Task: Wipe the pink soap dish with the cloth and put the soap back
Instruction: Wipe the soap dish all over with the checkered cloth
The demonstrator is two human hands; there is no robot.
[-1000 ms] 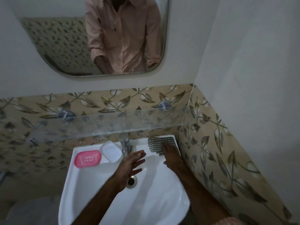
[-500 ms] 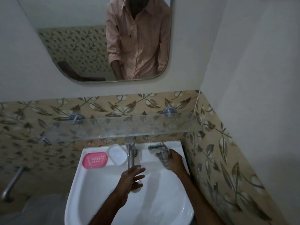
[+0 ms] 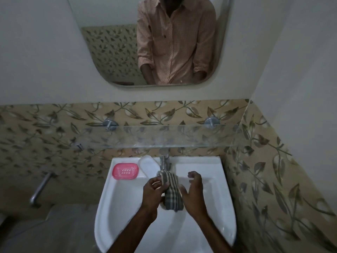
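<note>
A view looks down from head height on a white corner sink point(image 3: 209, 181) in a dim bathroom. Over the basin, a person's left hand point(image 3: 153, 191) grips a bunched striped cloth point(image 3: 172, 192), grey-brown with pale lines, its fingers curled round the cloth's left side. The cloth hangs lengthwise, its top end just below the tap point(image 3: 164, 162). The right hand point(image 3: 194, 195) is beside the cloth on the right, fingers loosely curled and apart, closed on nothing. Its thumb lies right next to the cloth, but whether it touches cannot be told. The pink soap dish point(image 3: 125, 171) sits on the sink's back left ledge, well apart from both hands, with slots showing in its bare floor. A white soap bar point(image 3: 148, 166) lies on the ledge just beside the dish, between it and the tap. A clear glass shelf point(image 3: 164, 136) on two metal pegs runs along the wall above the sink. Beige tiles point(image 3: 54, 125) with a leaf pattern cover the lower walls. A mirror point(image 3: 109, 52) above them reflects the person's torso in a peach checked shirt with rolled sleeves. A metal pipe point(image 3: 39, 189) juts from the wall at the lower left.
</note>
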